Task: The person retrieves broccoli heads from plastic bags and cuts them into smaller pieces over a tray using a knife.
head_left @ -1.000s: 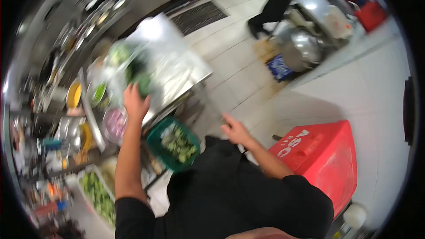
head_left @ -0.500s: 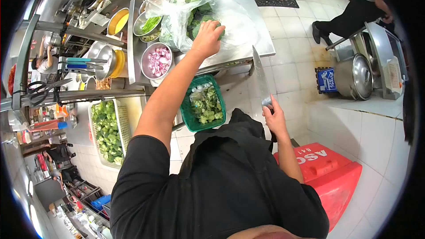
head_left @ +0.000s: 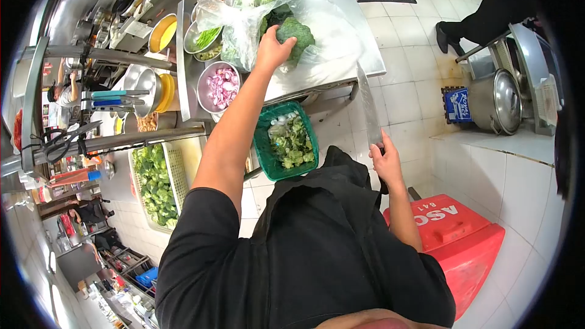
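Note:
My left hand (head_left: 274, 49) is closed on a head of broccoli (head_left: 295, 38) at the mouth of a clear plastic bag (head_left: 241, 42), which holds more green heads on the steel table (head_left: 359, 55). In my right hand (head_left: 387, 161) is the handle of a large knife (head_left: 367, 100), its blade pointing away from me beside the table's corner. Below the table edge, between my arms, a green basket (head_left: 261, 146) holds broccoli trimmings (head_left: 295, 146). A metal bowl of cut purple onion (head_left: 222, 88) stands left of my left forearm.
A white basket of broccoli florets (head_left: 152, 186) stands at the left, below a metal rail (head_left: 122, 140) with hanging scissors (head_left: 64, 140). Near my right elbow is a red bin (head_left: 451, 231). A lidded pot (head_left: 499, 103) and a person's dark-clad leg (head_left: 487, 21) are at the right.
The broccoli head has come up out of the bag's opening in my left hand, where the fingers earlier rested over it. The knife stays in my right hand.

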`<state>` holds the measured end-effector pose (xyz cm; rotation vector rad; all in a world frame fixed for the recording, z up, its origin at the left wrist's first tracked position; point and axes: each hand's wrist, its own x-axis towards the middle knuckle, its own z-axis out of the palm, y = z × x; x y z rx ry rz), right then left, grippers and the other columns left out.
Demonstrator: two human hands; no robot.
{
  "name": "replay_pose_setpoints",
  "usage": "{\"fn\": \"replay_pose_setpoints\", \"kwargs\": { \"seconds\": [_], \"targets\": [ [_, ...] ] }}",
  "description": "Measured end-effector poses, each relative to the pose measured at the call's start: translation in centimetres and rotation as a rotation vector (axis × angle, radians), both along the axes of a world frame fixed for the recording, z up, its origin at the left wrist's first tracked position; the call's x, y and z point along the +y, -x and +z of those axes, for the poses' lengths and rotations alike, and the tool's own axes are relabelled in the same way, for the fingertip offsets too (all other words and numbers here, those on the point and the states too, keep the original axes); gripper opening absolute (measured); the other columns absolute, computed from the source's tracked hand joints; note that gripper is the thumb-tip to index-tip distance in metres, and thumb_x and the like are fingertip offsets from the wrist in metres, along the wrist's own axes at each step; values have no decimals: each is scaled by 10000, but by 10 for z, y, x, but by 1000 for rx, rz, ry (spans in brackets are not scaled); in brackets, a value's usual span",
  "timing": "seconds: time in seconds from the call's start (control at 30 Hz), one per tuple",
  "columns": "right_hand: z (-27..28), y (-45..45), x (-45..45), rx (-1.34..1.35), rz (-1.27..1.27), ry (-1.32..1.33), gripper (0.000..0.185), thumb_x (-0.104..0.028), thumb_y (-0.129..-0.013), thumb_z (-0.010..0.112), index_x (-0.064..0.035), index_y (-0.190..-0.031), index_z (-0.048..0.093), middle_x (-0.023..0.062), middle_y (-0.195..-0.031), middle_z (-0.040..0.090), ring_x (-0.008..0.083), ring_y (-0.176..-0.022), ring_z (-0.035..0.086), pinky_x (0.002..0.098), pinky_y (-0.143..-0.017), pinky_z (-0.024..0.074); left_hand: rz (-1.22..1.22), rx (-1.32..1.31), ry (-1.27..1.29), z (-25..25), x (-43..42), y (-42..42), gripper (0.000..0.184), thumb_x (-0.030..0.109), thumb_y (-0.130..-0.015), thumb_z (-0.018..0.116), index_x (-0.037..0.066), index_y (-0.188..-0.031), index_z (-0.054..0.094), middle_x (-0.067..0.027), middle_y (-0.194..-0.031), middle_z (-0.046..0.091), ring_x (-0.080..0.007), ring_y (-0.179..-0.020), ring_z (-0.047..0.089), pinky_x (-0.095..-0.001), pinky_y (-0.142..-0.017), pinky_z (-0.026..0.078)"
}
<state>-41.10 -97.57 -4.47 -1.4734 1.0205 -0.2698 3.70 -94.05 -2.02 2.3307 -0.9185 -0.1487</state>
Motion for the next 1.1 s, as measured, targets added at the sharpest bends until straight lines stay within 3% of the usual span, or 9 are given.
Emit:
{"fn": "replay_pose_setpoints", "kwargs": {
  "seconds": [0.1,0.23,0.37,0.6,0.8,0.83,0.93,1.03,1.1],
  "targets": [
    [-2,-3,1,1,-15,-19,579,-81,-970,626,-51,-1530,484,53,-839,654,108,-715,591,285,-662,512,103,604,187,44,-17,17,695,256,-939,734,-50,-1490,443,-261,-1283,642,-314,-1055,696,-394,-838,602],
    [8,-9,-4,-13,5,-15,583,-82,-970,623,-46,-1534,478,52,-849,653,108,-714,588,285,-661,511,68,900,402,61,-36,18,545,77,-974,629,-38,-1479,462,-204,-1215,684,-215,-1009,685,-330,-797,593],
    [7,-8,-6,-29,1,9,586,-82,-971,622,-48,-1537,476,53,-869,661,110,-716,595,290,-665,513,-110,365,186,3,-33,-11,484,119,-859,705,2,-1325,642,-187,-1193,737,-261,-1002,723,-360,-905,560],
    [-3,-1,-19,-6,-30,-34,573,-67,-980,602,-56,-1538,475,59,-906,679,120,-731,617,297,-686,525,-210,407,74,-7,-34,45,726,336,-884,817,7,-1464,531,-245,-1382,615,-256,-1107,679,-376,-923,561],
    [15,-13,-51,23,-67,72,562,-136,-979,621,-54,-1518,487,134,-993,724,186,-788,676,326,-743,544,-296,-107,95,19,-44,90,743,390,-809,845,67,-1423,580,-187,-1160,608,-314,-1002,642,-422,-882,546],
    [2,-16,-57,6,-18,177,566,-143,-973,609,-50,-1515,479,221,-1143,729,320,-926,728,388,-849,555,-294,-184,134,16,-43,94,725,393,-810,842,74,-1411,591,-186,-1154,601,-323,-1005,638,-425,-879,544],
    [-7,-30,-64,35,54,293,577,-88,-979,586,-43,-1540,461,168,-1279,694,205,-1129,665,321,-993,508,-276,-170,67,20,-43,105,709,447,-830,802,94,-1404,584,-183,-1179,596,-362,-1060,643,-459,-902,539],
    [10,-42,-62,32,59,224,577,-78,-971,583,-33,-1533,461,205,-1459,601,244,-1317,587,337,-1112,427,-255,-111,-22,20,-44,111,691,475,-825,793,104,-1376,600,-170,-1145,627,-369,-1054,655,-462,-880,547],
    [10,-44,-62,25,86,290,581,-83,-970,591,-36,-1535,463,186,-1394,642,223,-1209,631,330,-1057,465,-206,-131,34,10,-49,108,690,466,-827,801,85,-1367,607,-175,-1111,650,-358,-993,661,-464,-851,546]
  ]
}}
